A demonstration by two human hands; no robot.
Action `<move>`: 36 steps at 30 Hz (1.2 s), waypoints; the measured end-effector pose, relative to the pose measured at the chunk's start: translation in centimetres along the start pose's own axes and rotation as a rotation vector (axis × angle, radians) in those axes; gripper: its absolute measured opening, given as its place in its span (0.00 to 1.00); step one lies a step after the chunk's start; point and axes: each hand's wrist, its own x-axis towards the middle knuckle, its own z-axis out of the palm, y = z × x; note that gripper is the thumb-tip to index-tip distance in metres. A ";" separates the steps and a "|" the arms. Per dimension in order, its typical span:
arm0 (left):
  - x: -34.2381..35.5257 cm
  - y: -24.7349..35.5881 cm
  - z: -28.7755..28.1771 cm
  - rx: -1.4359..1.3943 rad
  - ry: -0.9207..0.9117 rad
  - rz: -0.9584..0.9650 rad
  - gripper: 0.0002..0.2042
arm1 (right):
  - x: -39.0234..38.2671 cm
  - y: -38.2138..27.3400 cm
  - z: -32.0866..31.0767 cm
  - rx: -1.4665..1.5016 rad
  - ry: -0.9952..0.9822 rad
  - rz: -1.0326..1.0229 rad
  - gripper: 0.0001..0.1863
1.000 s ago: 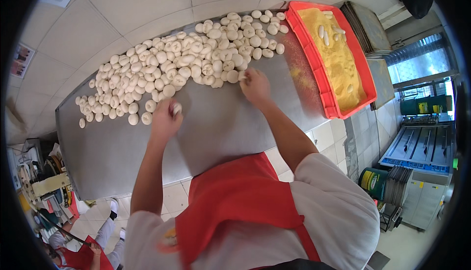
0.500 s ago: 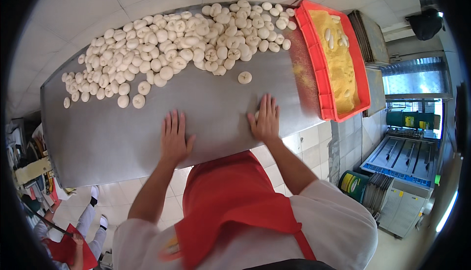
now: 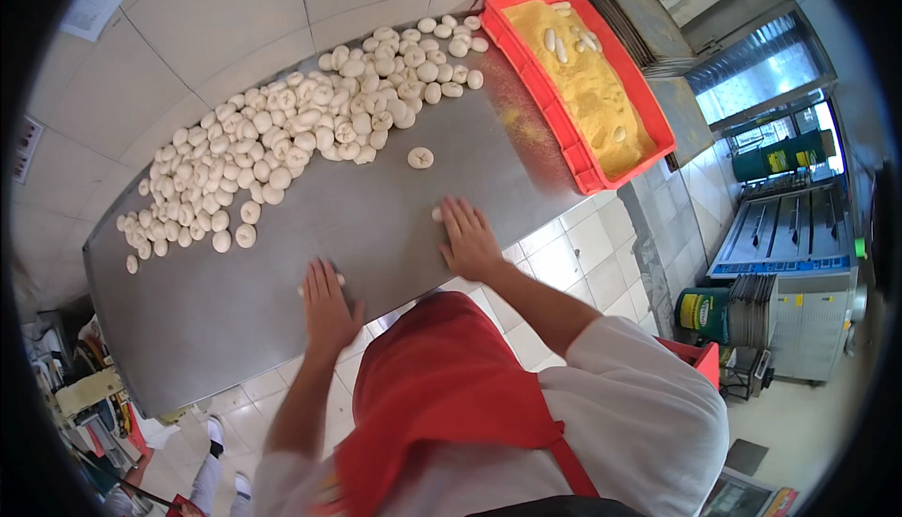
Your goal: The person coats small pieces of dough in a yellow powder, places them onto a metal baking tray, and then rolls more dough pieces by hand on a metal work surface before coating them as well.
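My left hand (image 3: 329, 315) lies palm down near the table's front edge, fingers stretched out. A small piece of dough (image 3: 339, 279) shows beside its fingers, the rest of it covered. My right hand (image 3: 470, 240) is also flat, fingers extended, farther right on the table. At its fingertips peeks the pale end of another dough piece (image 3: 437, 215). Beyond the right hand sits a single round dough piece (image 3: 420, 157) with a creased top. A large heap of similar dough pieces (image 3: 272, 146) covers the back of the grey metal table (image 3: 216, 329).
A red tray (image 3: 581, 171) of yellow crumbs, with several white dough pieces in it, stands at the table's right end. Stacked metal trays (image 3: 639, 24) are beyond it. Tiled wall runs along the back. Another person's legs (image 3: 209, 470) show at lower left.
My view has turned, so the table sits more slanted. My left hand has drawn back toward the front edge. Dough now shows at its fingers, where it was hidden before.
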 end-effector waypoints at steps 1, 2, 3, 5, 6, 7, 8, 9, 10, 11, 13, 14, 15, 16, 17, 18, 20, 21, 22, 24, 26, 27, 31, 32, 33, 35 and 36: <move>-2.3 0.0 -0.2 0.015 -0.036 0.025 0.36 | -0.9 -0.5 -1.3 0.050 -0.029 0.062 0.40; -2.9 -0.9 -0.5 0.002 -0.016 0.054 0.33 | -1.7 -1.5 -2.8 0.109 -0.073 0.113 0.39; -2.9 -2.3 -0.8 -0.012 0.004 0.081 0.30 | -2.3 -2.1 -3.6 0.165 -0.121 0.162 0.38; -2.5 -3.3 0.1 -0.120 0.072 0.123 0.24 | -2.5 -1.1 -3.0 0.127 0.006 0.193 0.31; -0.4 -4.6 0.5 -0.201 0.147 0.146 0.21 | -1.6 -1.5 -2.2 0.118 0.076 0.195 0.27; 1.8 -2.9 -0.8 -0.401 0.060 0.091 0.22 | -1.2 -2.4 -1.2 0.576 0.050 0.303 0.25; 3.9 0.8 -2.2 -0.608 -0.022 0.041 0.23 | -0.9 -3.1 -0.4 1.029 0.014 0.408 0.24; 5.1 4.2 -3.1 -0.616 0.029 0.119 0.23 | -0.6 -3.5 0.0 1.476 -0.036 0.516 0.22; 6.3 6.8 -4.3 -0.623 0.079 0.198 0.22 | -0.2 -3.9 -0.4 1.743 -0.089 0.498 0.23; 7.6 8.8 -6.5 -0.607 0.093 0.249 0.24 | 0.4 -4.4 -1.9 2.009 -0.141 0.473 0.24; 12.0 8.8 -8.3 -0.529 0.239 0.280 0.25 | 1.4 -4.5 -6.0 2.532 -0.235 0.414 0.25; 14.8 7.0 -7.9 -0.464 0.365 0.254 0.26 | 2.5 -2.8 -7.9 2.451 -0.004 0.363 0.26; 17.1 4.7 -7.4 -0.392 0.488 0.229 0.27 | 4.4 -0.3 -10.0 2.360 0.219 0.311 0.27; 18.9 1.9 -7.0 -0.239 0.468 0.115 0.26 | 6.5 1.8 -13.1 2.480 0.431 0.384 0.28; 20.6 -0.9 -7.0 -0.089 0.445 0.016 0.26 | 8.1 3.7 -15.4 2.580 0.674 0.457 0.28; 22.0 -2.2 -7.0 -0.033 0.330 -0.001 0.24 | 8.9 5.5 -14.2 2.351 0.625 0.551 0.28; 23.7 -6.4 -6.1 0.023 0.279 0.025 0.20 | 11.6 8.0 -8.4 1.902 0.493 0.702 0.29; 24.0 -9.3 -5.4 0.022 0.335 0.064 0.18 | 12.6 7.0 -5.4 1.404 0.115 0.652 0.29; 24.7 -10.3 -5.5 -0.090 0.348 0.051 0.18 | 13.8 4.8 -2.0 0.785 0.164 0.640 0.28; 23.2 -11.6 -5.5 -0.575 0.431 -0.028 0.17 | 14.5 0.0 -0.1 0.441 0.223 0.268 0.23; 22.0 -9.7 -7.0 -1.161 0.456 -0.176 0.16 | 13.6 0.4 -1.0 0.567 0.243 0.205 0.20; 20.7 -8.4 -8.5 -1.349 0.416 -0.310 0.15 | 12.7 1.3 -1.8 0.695 0.219 0.215 0.20; 8.8 -9.0 -7.6 -0.973 0.274 -0.260 0.16 | 7.4 1.9 -6.4 0.840 0.089 0.401 0.20; 5.8 -7.6 -7.3 -0.749 0.156 -0.306 0.16 | 4.9 3.0 -5.3 0.670 0.159 0.292 0.23; 2.8 -6.6 -6.6 -0.525 0.040 -0.355 0.15 | 2.2 4.0 -3.4 0.500 0.214 0.178 0.26; -3.8 -7.5 0.5 -0.403 0.184 0.001 0.18 | -2.9 2.9 -1.4 0.241 -0.035 0.064 0.34; -5.2 -6.0 2.0 -0.305 0.165 0.078 0.21 | -5.4 1.8 -1.3 0.185 -0.045 0.043 0.37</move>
